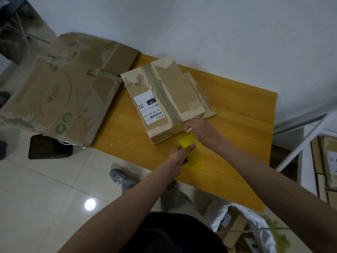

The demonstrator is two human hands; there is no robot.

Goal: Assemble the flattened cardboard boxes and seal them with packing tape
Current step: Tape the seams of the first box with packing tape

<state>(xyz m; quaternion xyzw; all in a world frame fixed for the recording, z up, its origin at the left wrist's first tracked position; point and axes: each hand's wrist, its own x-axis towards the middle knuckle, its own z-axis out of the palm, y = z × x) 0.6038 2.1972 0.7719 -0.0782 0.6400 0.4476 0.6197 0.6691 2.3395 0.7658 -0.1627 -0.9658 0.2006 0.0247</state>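
Underfoot is pale glossy tile (pixel 45 194), and a plain white wall (pixel 218 33) rises behind a yellow wooden table (pixel 237 147) set at an angle. One small assembled box (pixel 167 99) sits on the table near its far edge, its top flaps closed, a white shipping label (pixel 148 106) on its top. Two flattened cardboard boxes lie to the left: a large one with green print (pixel 54 103) overhanging the table's left end, and another (pixel 98 52) behind it against the wall. The left hand (pixel 179 154) grips one yellow roll of tape (pixel 191 152) just in front of the small box. The right hand (pixel 202 130) rests at the box's near right corner, fingers pinching a small white item (pixel 188 130) too blurred to identify. One grey shoe (pixel 122 179) shows on the tile, and white shelving (pixel 310 143) with more cartons stands at the right.
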